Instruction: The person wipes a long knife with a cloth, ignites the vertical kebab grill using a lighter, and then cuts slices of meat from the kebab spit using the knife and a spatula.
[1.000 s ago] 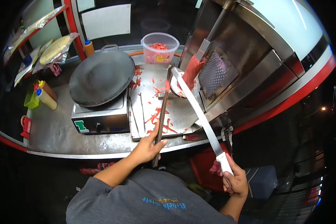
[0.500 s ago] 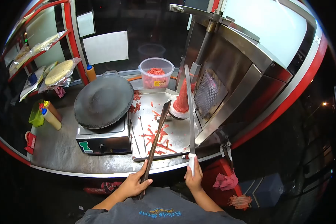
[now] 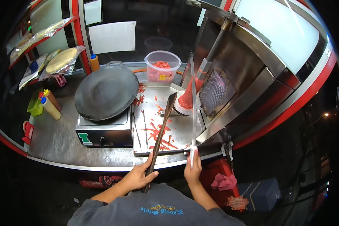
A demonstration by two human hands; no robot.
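Note:
In my left hand (image 3: pixel 138 176) is a long, dark, narrow tool (image 3: pixel 161 135) with a widened upper end, its fingers wrapped around the lower part. That widened end is over the metal tray (image 3: pixel 148 98). My right hand (image 3: pixel 193 171) grips the white handle of a long knife (image 3: pixel 194 116), its blade pointing up and away. From this angle the blade overlaps the reddish meat cone (image 3: pixel 185 99) on the vertical spit; whether it touches cannot be told. Red meat strips (image 3: pixel 154 132) lie scattered on the tray, near two thin dark rods (image 3: pixel 145 130).
The upright metal grill (image 3: pixel 248 71) stands behind the meat on the right. A clear bucket (image 3: pixel 163 71) holds red shreds at the back. Left of the tray, a dark round pan (image 3: pixel 107 92) sits on a stove (image 3: pixel 105 136). Squeeze bottles (image 3: pixel 51 108) and wrapped flatbreads (image 3: pixel 61 62) are farther left.
The whole view has shifted slightly. Both hands sit a little higher in the picture, and the knife blade now crosses more of the meat cone. Both grips stay the same.

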